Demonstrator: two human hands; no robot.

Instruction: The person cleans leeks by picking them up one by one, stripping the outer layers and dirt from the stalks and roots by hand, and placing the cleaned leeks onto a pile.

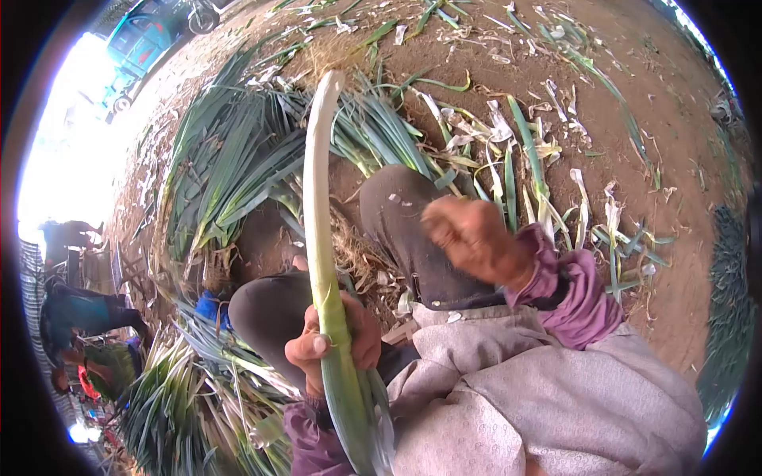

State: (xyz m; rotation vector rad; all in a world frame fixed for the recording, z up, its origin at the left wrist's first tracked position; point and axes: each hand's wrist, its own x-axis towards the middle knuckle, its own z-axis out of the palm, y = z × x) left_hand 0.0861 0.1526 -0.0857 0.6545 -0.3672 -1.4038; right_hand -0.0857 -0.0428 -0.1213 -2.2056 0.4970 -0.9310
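Observation:
A long leek point(319, 198) stands nearly upright in the picture, its white root end at the top and its green leaves at the bottom. My left hand point(337, 341) is wrapped round it where white turns to green, with the thumb across the front. To the right, my right hand point(476, 238) hangs over my knee, apart from the leek. Its fingers are curled and blurred, and whatever they may hold cannot be made out. Behind the leek's upper part lies a heap of leeks point(230, 151) with long green leaves.
More leeks point(171, 404) are piled at the lower left, near a blue object point(210, 308). Torn leaves and peelings point(540, 166) litter the soil. Other people point(79, 313) are at the far left. A blue vehicle point(143, 44) stands at the upper left.

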